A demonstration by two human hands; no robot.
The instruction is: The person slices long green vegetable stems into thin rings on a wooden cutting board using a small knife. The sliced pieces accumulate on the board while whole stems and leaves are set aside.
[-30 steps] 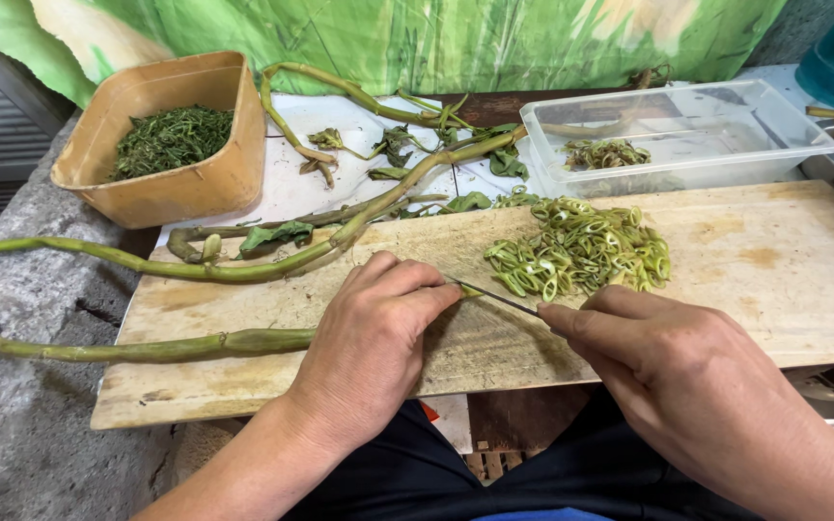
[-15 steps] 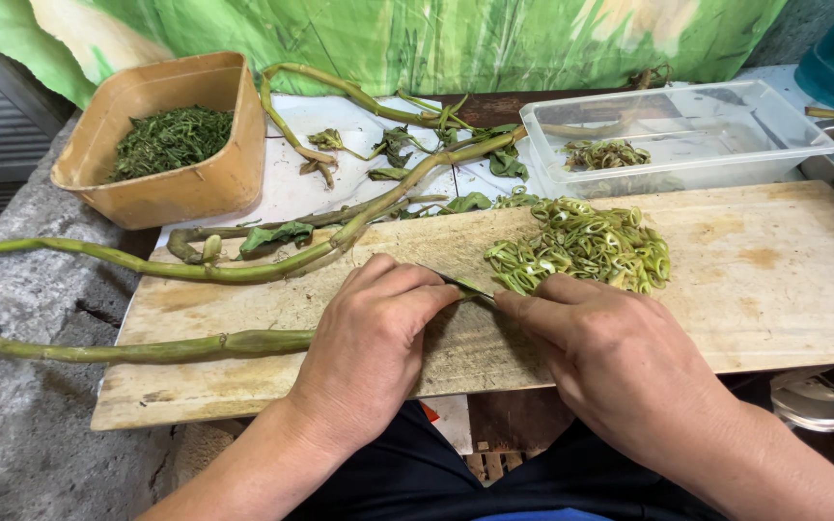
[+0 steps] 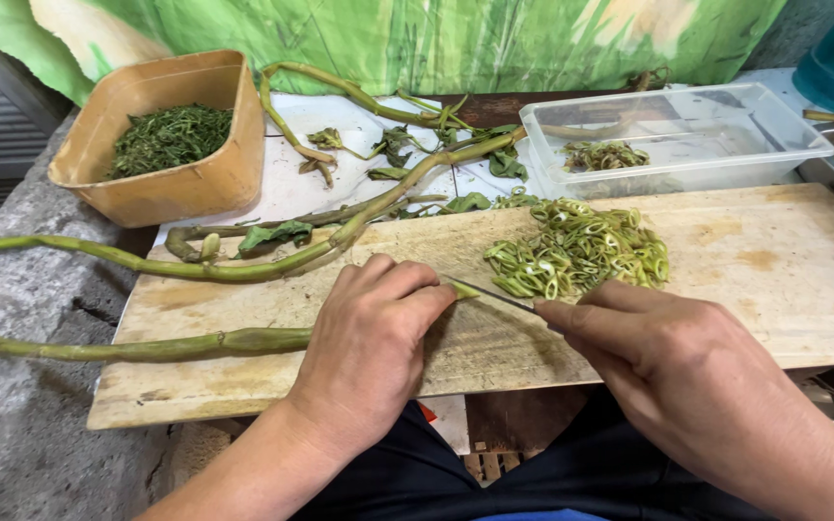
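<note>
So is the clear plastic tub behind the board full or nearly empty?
Nearly empty. The clear plastic tub holds only a small clump of cut greens near its left end; the rest of its floor shows bare.

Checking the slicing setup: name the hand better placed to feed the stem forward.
Left. The left hand already presses the stem on the board; the right hand holds the knife.

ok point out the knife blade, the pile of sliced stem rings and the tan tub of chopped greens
knife blade (image 3: 494,295), head view, middle of the thin blade
pile of sliced stem rings (image 3: 581,249), head view, centre of the heap
tan tub (image 3: 207,183), head view, front wall
</note>
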